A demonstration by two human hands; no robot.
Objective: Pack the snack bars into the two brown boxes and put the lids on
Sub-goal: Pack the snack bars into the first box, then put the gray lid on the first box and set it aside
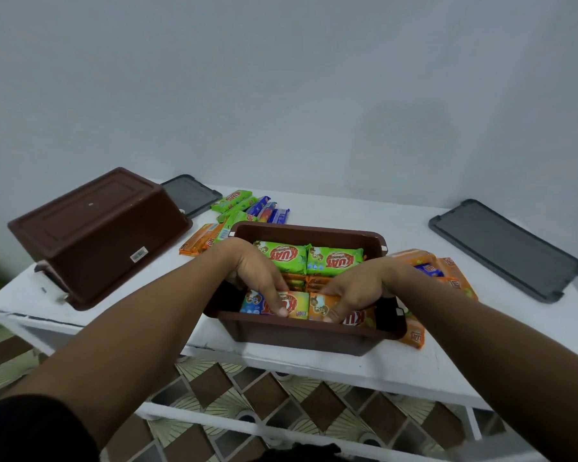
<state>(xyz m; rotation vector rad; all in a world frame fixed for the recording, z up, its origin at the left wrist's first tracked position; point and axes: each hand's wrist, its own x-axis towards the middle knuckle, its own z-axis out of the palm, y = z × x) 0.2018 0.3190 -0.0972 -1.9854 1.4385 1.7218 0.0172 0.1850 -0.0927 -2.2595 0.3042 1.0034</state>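
An open brown box (309, 338) stands at the table's front middle, partly filled with snack bars; two green bars (309, 259) lie at its far side. Both my hands reach into its near end. My left hand (259, 278) presses its fingers down on a yellow-orange bar (297, 305). My right hand (351, 291) holds an orange bar (321, 306) beside it, fingers curled over its top edge. A second brown box (94, 235) lies upside down at the left. Grey lids lie behind that box (191, 193) and at the far right (504, 250).
Loose green, blue and orange bars (244, 211) lie behind the open box. More orange bars (447, 271) are piled to its right, one (414, 336) by the front right corner. The white table (314, 365) ends just in front of the box; patterned floor below.
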